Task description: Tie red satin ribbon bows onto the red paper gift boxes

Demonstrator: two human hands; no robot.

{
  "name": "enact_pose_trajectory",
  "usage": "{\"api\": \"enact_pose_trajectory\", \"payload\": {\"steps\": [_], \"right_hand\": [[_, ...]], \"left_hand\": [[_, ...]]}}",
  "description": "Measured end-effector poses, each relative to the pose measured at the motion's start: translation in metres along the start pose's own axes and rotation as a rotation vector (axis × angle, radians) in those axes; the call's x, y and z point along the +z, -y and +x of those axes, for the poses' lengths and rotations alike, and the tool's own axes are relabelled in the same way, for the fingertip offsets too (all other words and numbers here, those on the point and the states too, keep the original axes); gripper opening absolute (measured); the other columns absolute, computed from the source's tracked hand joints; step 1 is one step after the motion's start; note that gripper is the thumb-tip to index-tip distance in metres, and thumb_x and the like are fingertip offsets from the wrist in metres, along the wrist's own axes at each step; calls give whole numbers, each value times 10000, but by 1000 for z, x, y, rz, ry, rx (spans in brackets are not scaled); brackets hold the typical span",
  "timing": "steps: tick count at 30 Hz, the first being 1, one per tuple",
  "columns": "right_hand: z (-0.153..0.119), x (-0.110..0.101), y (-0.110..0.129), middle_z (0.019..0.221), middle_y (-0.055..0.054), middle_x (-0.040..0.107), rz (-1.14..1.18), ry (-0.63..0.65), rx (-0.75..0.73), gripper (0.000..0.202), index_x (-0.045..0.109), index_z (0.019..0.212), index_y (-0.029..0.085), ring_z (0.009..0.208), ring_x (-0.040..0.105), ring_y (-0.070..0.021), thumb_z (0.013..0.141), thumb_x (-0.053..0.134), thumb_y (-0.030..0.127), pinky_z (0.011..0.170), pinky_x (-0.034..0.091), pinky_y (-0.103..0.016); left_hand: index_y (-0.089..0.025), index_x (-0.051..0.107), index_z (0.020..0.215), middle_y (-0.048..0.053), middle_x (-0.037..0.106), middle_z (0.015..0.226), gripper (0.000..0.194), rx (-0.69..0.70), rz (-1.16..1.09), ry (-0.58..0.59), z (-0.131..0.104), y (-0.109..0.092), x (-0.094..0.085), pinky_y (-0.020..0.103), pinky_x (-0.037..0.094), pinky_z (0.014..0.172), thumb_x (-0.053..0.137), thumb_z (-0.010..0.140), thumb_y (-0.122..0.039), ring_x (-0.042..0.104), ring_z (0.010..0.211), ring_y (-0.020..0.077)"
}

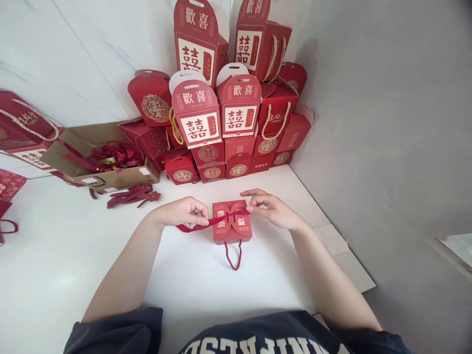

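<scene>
A small red gift box point(232, 233) with pale characters lies on the white table in front of me, its twisted red cord handle point(233, 263) hanging toward me. Across the top of the box runs a dark red ribbon point(217, 220). My left hand point(186, 212) pinches the ribbon just left of the box, and a loose length trails below that hand. At the box's right edge, my right hand point(267, 209) pinches the ribbon's other side between thumb and finger, with its other fingers spread.
Red gift boxes point(236, 118) are stacked against the back wall. A cardboard carton point(136, 178) at the back left holds dark red ribbons, and more ribbons point(132, 195) lie before it. Red bags point(25, 118) stand at far left. A grey wall point(368, 123) rises on the right.
</scene>
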State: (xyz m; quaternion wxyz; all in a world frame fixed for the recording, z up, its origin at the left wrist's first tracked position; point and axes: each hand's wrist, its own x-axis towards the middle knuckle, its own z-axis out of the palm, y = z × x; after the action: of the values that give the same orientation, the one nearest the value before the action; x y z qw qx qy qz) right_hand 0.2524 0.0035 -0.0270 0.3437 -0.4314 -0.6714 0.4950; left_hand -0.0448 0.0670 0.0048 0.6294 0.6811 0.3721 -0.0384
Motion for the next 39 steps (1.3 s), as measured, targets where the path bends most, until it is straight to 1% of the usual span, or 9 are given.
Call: {"api": "enact_pose_trajectory", "payload": {"steps": [4,8,16,19,23,26,29,33,39], "right_hand": [[0,-4,-6,1333,-61,512,-28,14,-11,247,608,716,189,1184,520,-216,882,608,371,1023,337,-387],[2,-4,-15,1186,-60,549,-6,49,21,242,621,729,193,1085,555,-202,862,630,395,1008,362,-378],[3,-4,-16,1154,-59,568,43,87,15,236,643,756,195,1084,554,-200,869,623,401,1007,374,-373],[3,-4,-15,1120,-58,567,58,78,24,238,636,751,193,1037,561,-190,853,638,409,974,397,-358],[4,-2,-14,1038,-48,576,38,71,14,249,626,736,194,991,549,-179,851,635,414,937,401,-335],[5,-2,-15,963,-41,575,13,57,5,265,611,711,191,944,539,-177,850,633,416,900,402,-324],[6,-1,-16,922,-38,573,0,35,10,256,614,718,187,894,532,-173,847,634,408,857,402,-317],[8,1,-18,903,-33,593,38,42,-4,258,610,727,182,871,532,-167,853,623,407,846,397,-310],[9,3,-17,773,-8,591,109,73,65,319,634,754,170,760,519,-152,821,642,482,744,408,-289]], "left_hand": [[-134,620,760,-4,522,655,294,50,107,13,0,3,-7,191,346,512,665,803,-422,432,559,76],[-147,579,768,-2,534,731,270,125,19,3,2,8,-7,192,383,546,655,815,-402,467,602,82],[-143,743,778,30,630,597,204,23,28,153,1,16,-12,232,478,574,728,762,-346,568,553,123],[-168,767,708,52,674,744,160,197,94,49,3,12,-11,227,483,628,766,724,-327,576,651,125],[-217,783,703,92,659,1183,83,515,106,-75,8,3,0,280,487,765,791,705,-299,563,802,139],[-243,786,708,94,622,1308,54,635,139,-105,11,-4,9,387,442,947,786,717,-296,567,1055,229],[-248,771,660,91,678,1225,111,685,139,-91,13,-7,15,504,231,1138,767,743,-322,456,1299,290],[-260,772,703,80,771,928,128,668,69,-129,16,-5,18,526,-5,1188,734,781,-354,550,1234,270],[-223,763,745,32,764,825,135,532,156,-339,23,-6,25,478,48,1204,712,803,-334,680,912,170]]}}
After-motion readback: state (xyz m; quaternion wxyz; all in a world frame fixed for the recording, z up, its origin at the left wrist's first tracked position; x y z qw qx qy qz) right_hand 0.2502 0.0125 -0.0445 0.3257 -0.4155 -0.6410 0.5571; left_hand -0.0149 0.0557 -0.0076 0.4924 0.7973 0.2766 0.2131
